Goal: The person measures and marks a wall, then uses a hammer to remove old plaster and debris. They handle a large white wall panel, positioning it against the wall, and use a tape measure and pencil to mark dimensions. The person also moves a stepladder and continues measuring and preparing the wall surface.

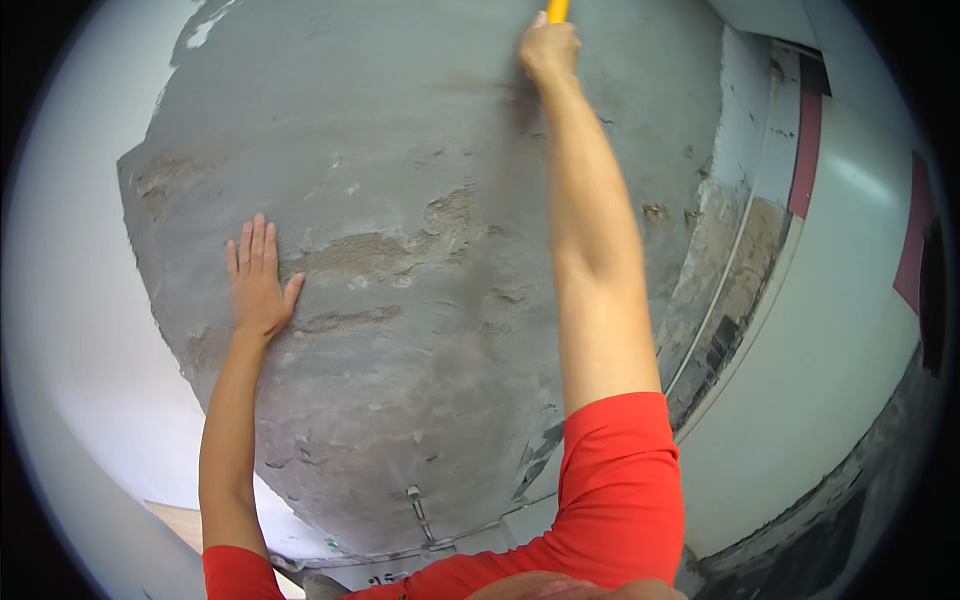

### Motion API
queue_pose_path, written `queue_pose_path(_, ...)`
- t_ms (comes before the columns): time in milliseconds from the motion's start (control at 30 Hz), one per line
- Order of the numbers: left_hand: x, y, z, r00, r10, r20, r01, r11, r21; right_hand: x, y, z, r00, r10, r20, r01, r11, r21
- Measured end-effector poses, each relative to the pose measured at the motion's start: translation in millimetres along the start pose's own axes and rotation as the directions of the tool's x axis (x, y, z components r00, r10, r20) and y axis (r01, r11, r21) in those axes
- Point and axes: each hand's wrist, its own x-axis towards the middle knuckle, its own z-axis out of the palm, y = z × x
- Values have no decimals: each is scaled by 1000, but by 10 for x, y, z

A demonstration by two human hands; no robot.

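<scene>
My left hand [260, 290] lies flat against a grey plastered wall [400, 130], its fingers stretched out and holding nothing. High up at the top edge, my right hand [551, 50] is closed around a yellow handle [557, 10]. The rest of that tool runs out of the picture, so its kind does not show. Rough broken patches [370, 255] with brown showing through lie on the wall to the right of my left hand. The right arm is stretched far up along the wall.
White wall [70, 300] borders the grey area on the left. To the right stand a thin pipe or cable [715, 300], a chipped wall edge and a pale panel [830, 330] with dark red strips [806, 155]. Low on the wall a small fitting [414, 493] with a short conduit shows.
</scene>
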Motion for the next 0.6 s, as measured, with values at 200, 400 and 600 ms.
queue_pose_path(200, 48, -21, -6, 1000, 16, -21, -15, 999, 45, -545, 227, 26, 956, 215, 198, -175, 963, -203)
queue_pose_path(400, 45, -16, 53, 992, 80, -99, -74, 996, 59, -1195, 664, -621, 934, 277, 227, -220, 944, -246)
queue_pose_path(600, 30, 10, 17, 993, 81, -82, -73, 993, 97, -1191, 1389, -1339, 940, 309, 146, -291, 948, -133)
